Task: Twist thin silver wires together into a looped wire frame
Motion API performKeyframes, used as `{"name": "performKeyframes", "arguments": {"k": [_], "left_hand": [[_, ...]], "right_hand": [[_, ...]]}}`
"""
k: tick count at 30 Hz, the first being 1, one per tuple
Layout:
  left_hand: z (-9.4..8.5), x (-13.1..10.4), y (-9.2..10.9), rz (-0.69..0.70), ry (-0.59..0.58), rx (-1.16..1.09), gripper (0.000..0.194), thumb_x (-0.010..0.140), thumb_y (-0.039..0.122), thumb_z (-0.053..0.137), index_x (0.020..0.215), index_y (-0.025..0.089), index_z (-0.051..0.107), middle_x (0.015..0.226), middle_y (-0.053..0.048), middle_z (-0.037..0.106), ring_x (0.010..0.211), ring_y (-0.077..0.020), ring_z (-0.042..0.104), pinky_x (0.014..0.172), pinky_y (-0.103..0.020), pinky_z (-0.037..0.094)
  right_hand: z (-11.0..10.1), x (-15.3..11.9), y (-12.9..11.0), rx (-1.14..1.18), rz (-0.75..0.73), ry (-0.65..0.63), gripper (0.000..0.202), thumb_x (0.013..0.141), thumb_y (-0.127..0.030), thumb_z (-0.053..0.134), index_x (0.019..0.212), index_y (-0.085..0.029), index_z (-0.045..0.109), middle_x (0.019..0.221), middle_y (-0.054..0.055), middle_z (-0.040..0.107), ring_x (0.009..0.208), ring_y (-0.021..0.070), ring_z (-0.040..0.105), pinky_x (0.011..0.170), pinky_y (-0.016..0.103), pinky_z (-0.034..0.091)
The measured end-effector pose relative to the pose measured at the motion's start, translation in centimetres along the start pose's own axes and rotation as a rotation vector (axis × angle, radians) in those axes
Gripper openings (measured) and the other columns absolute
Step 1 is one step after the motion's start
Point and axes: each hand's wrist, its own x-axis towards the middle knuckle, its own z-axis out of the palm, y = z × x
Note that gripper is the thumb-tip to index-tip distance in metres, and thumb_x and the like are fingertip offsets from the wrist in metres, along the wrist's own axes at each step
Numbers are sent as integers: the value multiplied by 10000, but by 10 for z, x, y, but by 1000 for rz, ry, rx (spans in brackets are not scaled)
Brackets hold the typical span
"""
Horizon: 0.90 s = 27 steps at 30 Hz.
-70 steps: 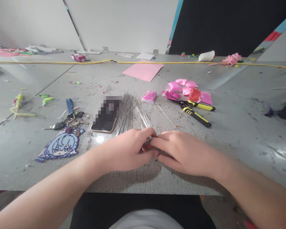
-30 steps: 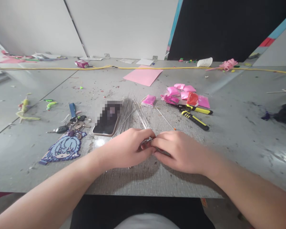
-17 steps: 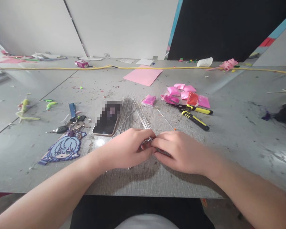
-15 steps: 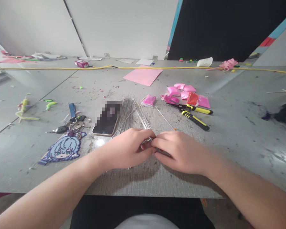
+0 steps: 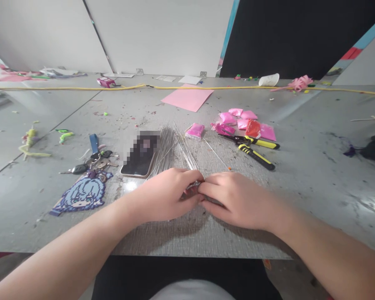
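Note:
My left hand (image 5: pixel 167 193) and my right hand (image 5: pixel 237 198) meet fingertip to fingertip just above the table, near its front edge. Pinched between them is a small silvery piece of wire (image 5: pixel 195 183), mostly covered by the fingers, so its shape cannot be made out. Both hands are closed on it. Right behind the hands lie loose thin metal wires (image 5: pixel 187 152), and a thicker bundle of wires (image 5: pixel 166 146) spreads left of these. A single wire (image 5: pixel 217 153) slants toward the right hand, near a tiny orange bit (image 5: pixel 229 168).
A phone (image 5: pixel 140 156) lies left of the wires, then keys (image 5: pixel 100 162) with a blue pixel-art charm (image 5: pixel 81 193). Yellow-black pliers (image 5: pixel 256 156) rest by several pink packets (image 5: pixel 228 118). Farther back are pink paper (image 5: pixel 187 99), a yellow cord (image 5: pixel 187 88) and a cup (image 5: pixel 268 80).
The fingertips have shifted very slightly around the silvery wire. Both hands stay in nearly the same place, and the things on the table have not moved.

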Motion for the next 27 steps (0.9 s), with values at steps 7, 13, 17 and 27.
{"name": "performKeyframes", "arguments": {"k": [7,13,17,27], "left_hand": [[0,-3,0,17,-7,56,62,880,227,541,864,194,491,775,0,554,671,-144,518,587,-268,370],[0,-2,1,15,-15,95,58,892,233,533,890,192,493,831,-8,569,702,-148,539,594,-273,377],[0,-3,2,13,-19,99,66,898,240,531,888,191,488,832,-9,564,698,-146,537,589,-268,381],[-1,-4,2,16,-22,111,77,911,260,528,905,187,504,854,-28,585,702,-158,560,591,-270,397]], "right_hand": [[2,-1,-1,-59,21,-56,144,970,-284,511,973,-187,617,951,52,678,806,196,616,692,317,413],[1,-2,-2,-64,12,-58,138,975,-287,504,956,-193,604,962,42,670,817,193,611,693,314,417],[1,-2,-2,-60,4,-55,122,969,-278,515,963,-195,604,957,41,666,810,188,606,689,310,417],[0,-3,-3,-43,16,-64,142,975,-292,514,967,-193,615,964,50,667,807,191,607,687,311,435]]}}
